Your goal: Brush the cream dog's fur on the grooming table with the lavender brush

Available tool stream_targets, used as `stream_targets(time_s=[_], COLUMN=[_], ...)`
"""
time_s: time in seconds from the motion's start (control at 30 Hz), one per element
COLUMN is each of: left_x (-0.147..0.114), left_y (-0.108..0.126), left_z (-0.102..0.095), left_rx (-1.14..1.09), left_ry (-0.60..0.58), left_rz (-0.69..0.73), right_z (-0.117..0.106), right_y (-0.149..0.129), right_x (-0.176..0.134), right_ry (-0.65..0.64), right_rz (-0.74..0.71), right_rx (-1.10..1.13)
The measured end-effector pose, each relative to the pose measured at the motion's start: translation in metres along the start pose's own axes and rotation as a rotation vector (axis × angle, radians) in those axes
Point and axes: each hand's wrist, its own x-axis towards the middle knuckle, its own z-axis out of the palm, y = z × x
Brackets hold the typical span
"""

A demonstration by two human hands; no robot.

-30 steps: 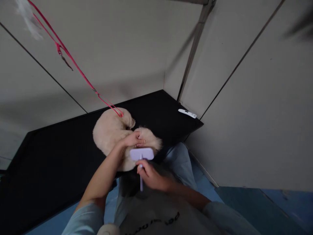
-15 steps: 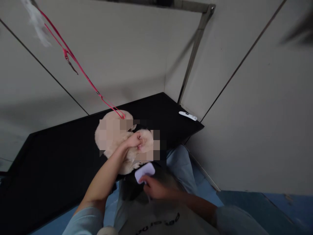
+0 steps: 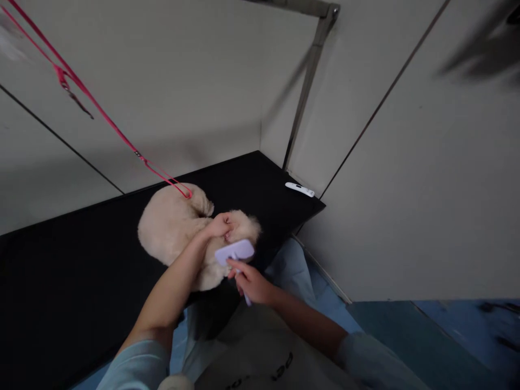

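A cream-coloured dog (image 3: 162, 222) lies curled on a black grooming table (image 3: 73, 271), a pink loop leash (image 3: 122, 135) round its body. My left hand (image 3: 219, 225) is closed on the dog at its head end, with pinkish skin showing beside the fingers; whether it grips fur or an ear I cannot tell. In my right hand (image 3: 252, 284) is a lavender slicker brush (image 3: 235, 252), held by its handle with the back of its head facing up. The brush head overlaps the fur just below my left hand; contact of the bristles is hidden.
A white clipper-like device (image 3: 299, 189) lies near the table's right corner. Behind it rises a metal grooming arm (image 3: 309, 81). Grey wall panels (image 3: 406, 189) border the far and right sides. The floor is blue (image 3: 365, 336).
My right hand has raised the brush from beside the table's near edge up over the dog's fur. The left hand keeps its hold. The whole view has shifted slightly.
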Motion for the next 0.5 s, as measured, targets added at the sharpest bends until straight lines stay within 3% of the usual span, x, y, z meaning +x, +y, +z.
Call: stream_targets(time_s=[0.1, 0.23, 0.37, 0.5], left_x=[0.005, 0.008, 0.009, 0.005], left_y=[-0.003, -0.007, -0.010, -0.011], left_z=[-0.002, -0.002, -0.001, -0.001], left_rx=[0.009, 0.003, 0.009, 0.030], left_ry=[0.050, 0.080, 0.117, 0.107], left_rz=[-0.024, -0.063, -0.059, -0.056], right_z=[0.008, 0.019, 0.030, 0.036], right_y=[0.009, 0.024, 0.025, 0.022], right_x=[-0.003, -0.012, -0.002, 0.007], right_ry=[0.104, 0.076, 0.272, 0.181], right_rz=[0.006, 0.028, 0.074, 0.201], right_rx=[0.044, 0.073, 0.230, 0.391])
